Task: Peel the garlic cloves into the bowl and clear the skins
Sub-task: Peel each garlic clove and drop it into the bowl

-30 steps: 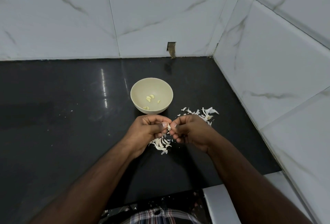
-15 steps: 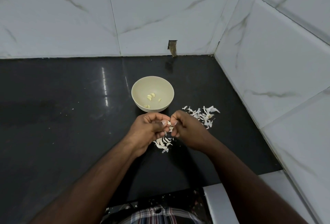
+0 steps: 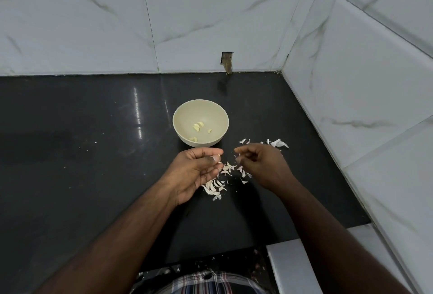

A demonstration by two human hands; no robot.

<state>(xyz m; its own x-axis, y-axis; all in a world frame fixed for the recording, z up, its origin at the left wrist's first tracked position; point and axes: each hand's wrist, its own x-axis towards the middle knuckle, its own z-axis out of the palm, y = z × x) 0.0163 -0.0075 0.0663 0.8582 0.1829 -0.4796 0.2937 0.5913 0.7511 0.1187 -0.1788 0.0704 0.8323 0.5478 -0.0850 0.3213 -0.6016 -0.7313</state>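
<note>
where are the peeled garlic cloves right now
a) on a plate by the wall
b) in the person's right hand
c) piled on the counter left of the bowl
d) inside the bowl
d: several pale yellow peeled cloves lie at the bottom of the bowl, while only white papery skins are scattered on the dark counter in front of it.

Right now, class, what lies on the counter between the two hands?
In the head view, loose garlic skins lie scattered on the black counter between the left hand and the right hand.
</note>
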